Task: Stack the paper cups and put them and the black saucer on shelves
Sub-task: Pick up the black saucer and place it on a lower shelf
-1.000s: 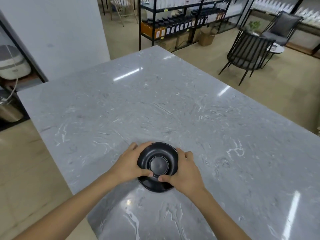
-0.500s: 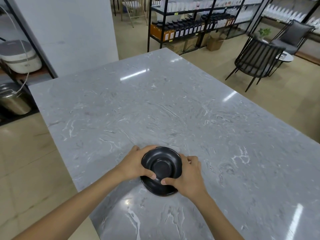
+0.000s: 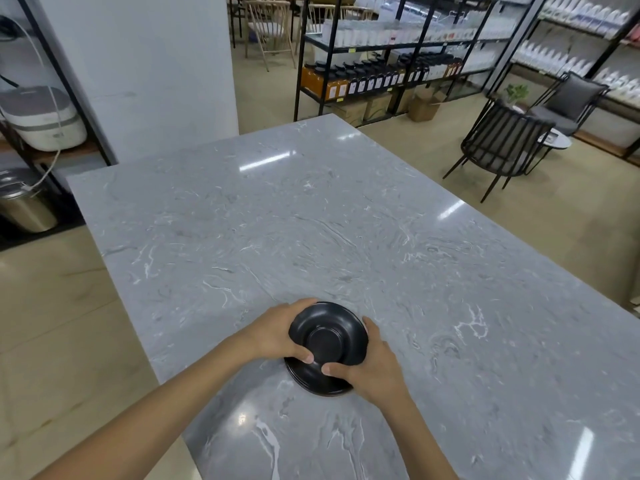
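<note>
A stack of black saucers (image 3: 327, 339) rests on the grey marble table (image 3: 311, 220) near its front edge. The top saucer is tilted toward me, its lower rim overlapping the ones beneath. My left hand (image 3: 277, 332) grips the stack on its left side, thumb on the rim. My right hand (image 3: 370, 368) grips the right side, thumb on the front rim. No paper cups are in view.
A black metal shelf rack (image 3: 381, 64) with bottles stands beyond the table. On the left, a shelf holds a white rice cooker (image 3: 41, 116) with a steel pot (image 3: 24, 206) below. A black chair (image 3: 505, 147) stands right of the table.
Both hands keep hold of the saucers. The view has tilted up, showing more of the room beyond the table. The top saucer looks a little more raised.
</note>
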